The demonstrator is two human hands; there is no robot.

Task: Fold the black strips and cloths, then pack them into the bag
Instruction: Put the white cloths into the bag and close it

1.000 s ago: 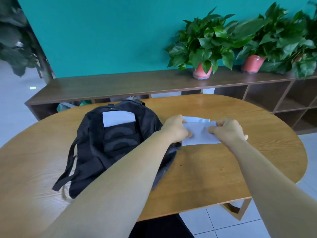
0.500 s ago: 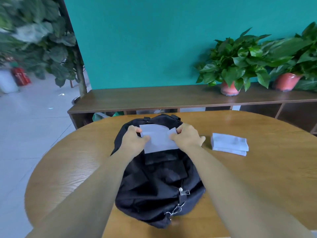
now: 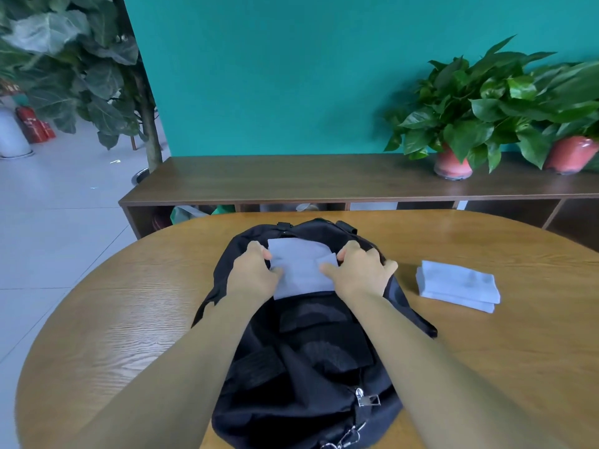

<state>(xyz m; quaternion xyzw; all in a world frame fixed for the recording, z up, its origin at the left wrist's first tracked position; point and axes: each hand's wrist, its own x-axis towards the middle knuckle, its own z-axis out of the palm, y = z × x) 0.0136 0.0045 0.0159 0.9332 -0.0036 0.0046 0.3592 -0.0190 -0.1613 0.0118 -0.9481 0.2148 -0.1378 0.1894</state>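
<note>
Wood bench point(image 3: 129, 319): both hands, left hand point(image 3: 251, 275) and right hand point(image 3: 359, 273), pinch the side edges of the pale cloth point(image 3: 299, 270) lying between them on the black bag point(image 3: 308, 345), long axis running hand to hand, neither nearer.

A second earlier both hands gripped a pale cloth on the table right of the black bag point(image 3: 301, 345); that folded cloth point(image 3: 458, 285) lay released; the left hand point(image 3: 256, 275) and right hand point(image 3: 359, 272) had moved to pinch another pale cloth point(image 3: 301, 270) atop the bag.
</note>
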